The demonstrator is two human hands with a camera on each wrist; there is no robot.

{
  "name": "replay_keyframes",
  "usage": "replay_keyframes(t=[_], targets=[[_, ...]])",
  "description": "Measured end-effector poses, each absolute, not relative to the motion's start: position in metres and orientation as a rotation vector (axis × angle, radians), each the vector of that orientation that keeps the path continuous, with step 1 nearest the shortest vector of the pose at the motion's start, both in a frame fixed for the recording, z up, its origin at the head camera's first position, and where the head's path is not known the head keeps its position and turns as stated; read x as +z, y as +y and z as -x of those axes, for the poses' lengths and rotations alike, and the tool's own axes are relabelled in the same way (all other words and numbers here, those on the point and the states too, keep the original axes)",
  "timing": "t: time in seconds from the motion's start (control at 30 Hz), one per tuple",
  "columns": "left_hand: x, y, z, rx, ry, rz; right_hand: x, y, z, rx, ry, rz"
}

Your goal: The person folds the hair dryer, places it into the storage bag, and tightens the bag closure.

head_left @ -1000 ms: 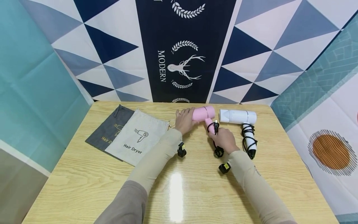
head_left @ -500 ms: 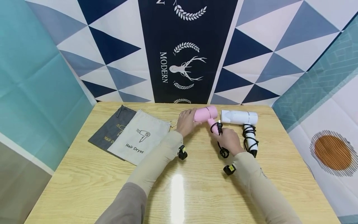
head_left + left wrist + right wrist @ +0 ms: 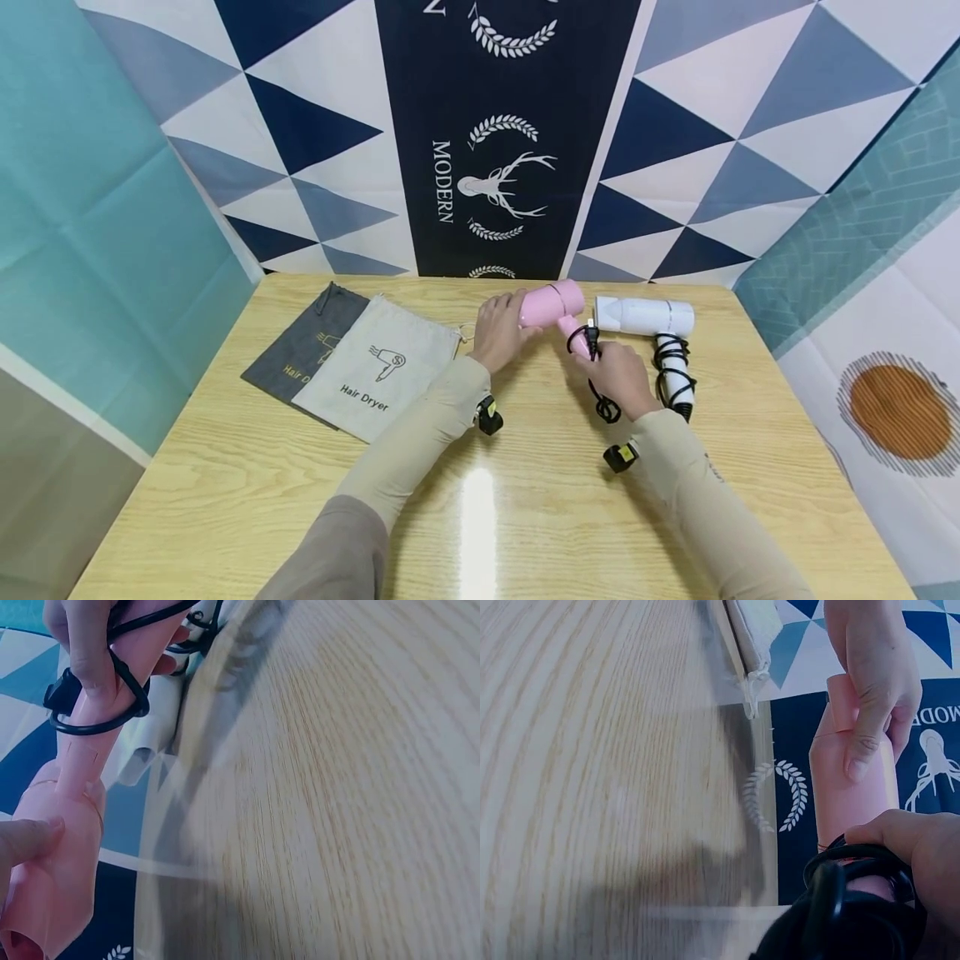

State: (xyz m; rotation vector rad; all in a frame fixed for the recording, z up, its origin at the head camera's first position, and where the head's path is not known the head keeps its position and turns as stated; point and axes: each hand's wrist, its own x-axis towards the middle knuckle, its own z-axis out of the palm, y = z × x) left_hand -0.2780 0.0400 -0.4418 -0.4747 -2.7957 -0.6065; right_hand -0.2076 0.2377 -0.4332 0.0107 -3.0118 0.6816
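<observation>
Triangle-patterned cloth with a dark deer-print panel rises behind a pale wooden counter. Near its back edge, the pink hair dryer is in both hands: the left hand grips one end of the barrel, and the right hand holds the handle, fingers curled round it.

Only the head view takes in the whole counter: a white pouch overlapping a grey pouch on the left, and a white hair dryer just right of the pink one, black cord wound round its handle. It leaves unclear whether the pink barrel touches the counter.

From the left wrist, the barrel's hollow end shows, with a loop of black cord round the pink handle. From the right wrist, the left thumb lies along the barrel, its other fingers partly hidden behind; bunched cord blocks most of the handle.
</observation>
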Motion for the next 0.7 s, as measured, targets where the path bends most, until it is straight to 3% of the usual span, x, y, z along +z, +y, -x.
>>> replay_keyframes(t=[0.7], targets=[[-0.425, 0.022, 0.251, -0.703, -2.638, 0.386, -0.417, 0.227, 0.201, 0.737, -2.967, -0.049]])
